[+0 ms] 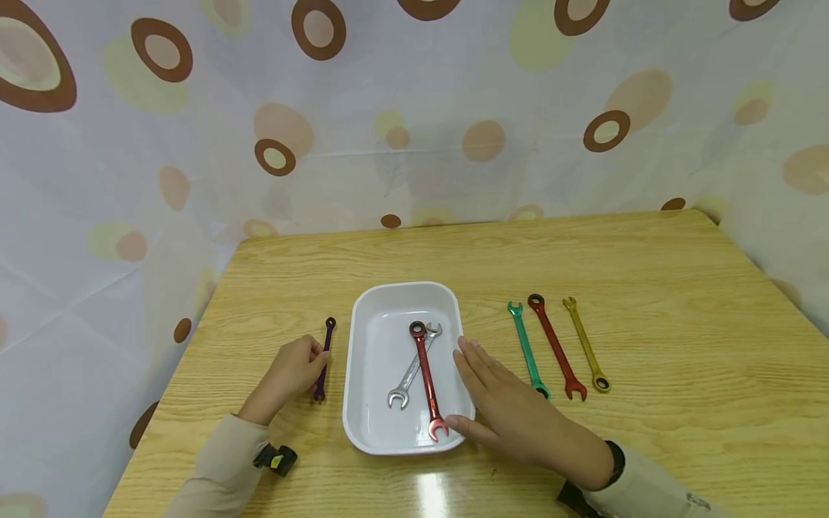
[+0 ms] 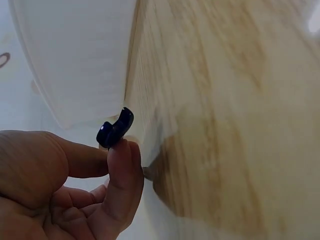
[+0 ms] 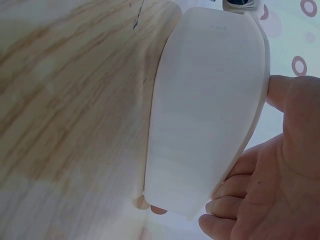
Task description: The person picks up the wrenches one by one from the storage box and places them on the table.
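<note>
My left hand (image 1: 299, 367) pinches a dark purple wrench (image 1: 328, 335) between thumb and fingers, left of the white tray (image 1: 350, 403). In the left wrist view the open end of that wrench (image 2: 116, 129) sticks out past the fingertips. At the tray's right side, my right hand (image 1: 508, 403) rests on the rim with its fingers straight and spread from the thumb. The right wrist view shows thumb and fingertips along the tray's rim (image 3: 264, 95). Inside the tray a red wrench (image 1: 427, 378) lies across a silver wrench (image 1: 409, 374).
Right of the tray, a green wrench (image 1: 527, 349), a second red wrench (image 1: 555, 345) and a yellow wrench (image 1: 586, 344) lie side by side on the wooden table (image 1: 686, 309). A patterned cloth (image 1: 414, 86) hangs behind the table and along its sides.
</note>
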Demonstrator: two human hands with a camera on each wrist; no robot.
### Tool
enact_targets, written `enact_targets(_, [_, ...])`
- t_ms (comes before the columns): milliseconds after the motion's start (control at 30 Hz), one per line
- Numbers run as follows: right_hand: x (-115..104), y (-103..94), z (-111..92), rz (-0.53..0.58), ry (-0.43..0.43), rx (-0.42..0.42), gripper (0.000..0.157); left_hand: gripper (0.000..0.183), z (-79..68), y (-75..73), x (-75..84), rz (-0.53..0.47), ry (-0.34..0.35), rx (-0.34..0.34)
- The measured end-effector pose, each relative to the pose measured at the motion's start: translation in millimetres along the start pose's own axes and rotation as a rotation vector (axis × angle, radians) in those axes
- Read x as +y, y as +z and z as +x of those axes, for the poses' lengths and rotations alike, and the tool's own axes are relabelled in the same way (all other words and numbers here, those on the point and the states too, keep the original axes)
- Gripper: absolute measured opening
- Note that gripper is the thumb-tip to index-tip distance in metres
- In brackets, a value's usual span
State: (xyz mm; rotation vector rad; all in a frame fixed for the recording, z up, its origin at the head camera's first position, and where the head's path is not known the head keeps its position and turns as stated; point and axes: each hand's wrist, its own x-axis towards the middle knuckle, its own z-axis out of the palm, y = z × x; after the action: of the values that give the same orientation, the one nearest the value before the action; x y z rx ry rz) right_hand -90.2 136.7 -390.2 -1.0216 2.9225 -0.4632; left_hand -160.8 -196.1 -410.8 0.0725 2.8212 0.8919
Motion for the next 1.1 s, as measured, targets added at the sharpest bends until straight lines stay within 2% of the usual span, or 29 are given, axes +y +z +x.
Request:
enact_targets(267, [-0.3,0.8,0.4,-0.001,0.01,-0.007,0.082,0.016,0.2,-2.2,-1.2,0.137,0.013,0.026])
enact_targets(1100, [-0.9,-0.7,1.6,-0.012,0.01,0.004,0.08,0.019,1.0,-5.0,2.6,0.217,-0.017,0.051])
